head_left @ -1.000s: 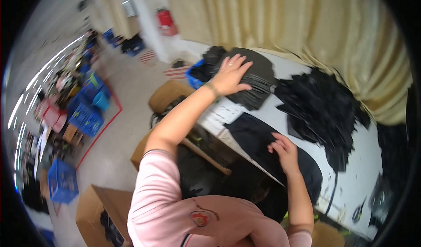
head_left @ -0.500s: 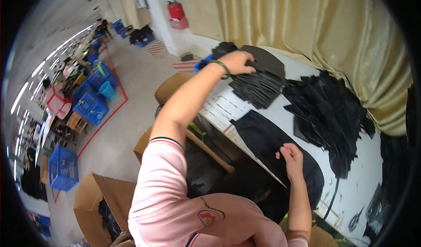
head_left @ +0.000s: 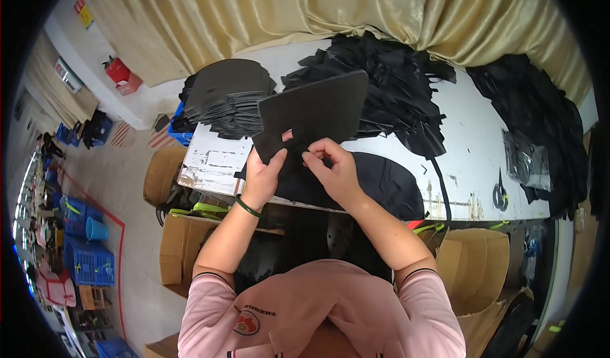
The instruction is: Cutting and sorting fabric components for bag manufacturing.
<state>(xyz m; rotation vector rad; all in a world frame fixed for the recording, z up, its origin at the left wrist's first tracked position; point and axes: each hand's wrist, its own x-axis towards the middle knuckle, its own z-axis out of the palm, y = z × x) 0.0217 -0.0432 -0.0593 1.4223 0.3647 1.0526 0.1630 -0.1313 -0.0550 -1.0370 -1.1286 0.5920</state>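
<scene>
My left hand (head_left: pixel 260 179), with a dark green bangle at the wrist, grips the lower left corner of a stiff dark grey panel (head_left: pixel 324 107). The panel stands tilted up over the table's front edge, and a small cutout near its lower left shows pink through it. At its lower edge, my right hand (head_left: pixel 337 170) has thumb and forefinger pinched together; the exact contact is dark. Beneath both hands lies a black fabric piece (head_left: pixel 387 180) with a rounded end. Left of the panel is a stack of similar dark grey panels (head_left: pixel 229 94).
A large heap of black fabric pieces (head_left: pixel 400 84) covers the back of the white table (head_left: pixel 473 148). Scissors (head_left: pixel 500 196) and a clear plastic bag (head_left: pixel 527 161) lie at the right. Cardboard boxes (head_left: pixel 473 262) stand below the front edge. A blue crate (head_left: pixel 180 129) is behind the stack.
My view has turned right. My left hand has come back from the panel stack holding a panel in front of me, and my right hand has moved in to meet it.
</scene>
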